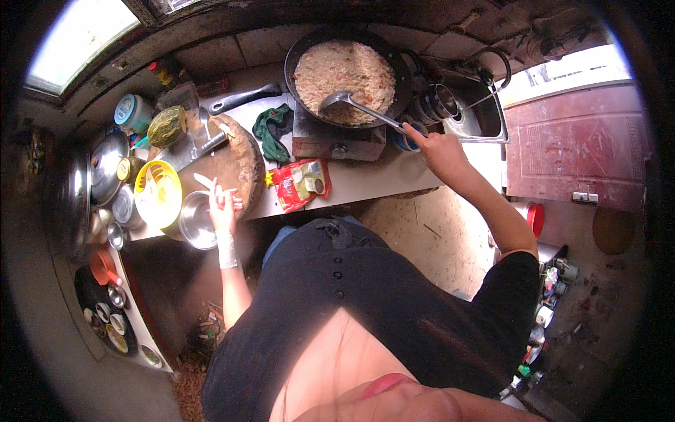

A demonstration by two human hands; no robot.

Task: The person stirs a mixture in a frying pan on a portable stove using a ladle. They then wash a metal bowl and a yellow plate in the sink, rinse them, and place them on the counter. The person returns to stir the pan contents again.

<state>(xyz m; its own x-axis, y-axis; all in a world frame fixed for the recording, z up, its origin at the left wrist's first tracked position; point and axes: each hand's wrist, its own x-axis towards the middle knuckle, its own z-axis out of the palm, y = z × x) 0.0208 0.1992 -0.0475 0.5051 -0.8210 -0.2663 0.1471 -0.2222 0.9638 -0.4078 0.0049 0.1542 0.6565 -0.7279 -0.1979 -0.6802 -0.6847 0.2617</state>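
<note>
My right hand grips the handle of a metal ladle. The ladle's bowl rests in pale, shredded-looking food dotted with orange and green bits, which fills a large dark wok. Under the wok is a metal gas stove with a front knob. My left hand, fingers apart, is over the near edge of a round wooden chopping board, beside a steel bowl. By its fingertips is a slim white pointed thing; whether they touch is unclear. A cleaver lies on the board.
A red food packet and green cloth lie near the stove. Left stand a yellow bowl, a green squash, a metal lid and a tub. Right are stacked pots and a sink.
</note>
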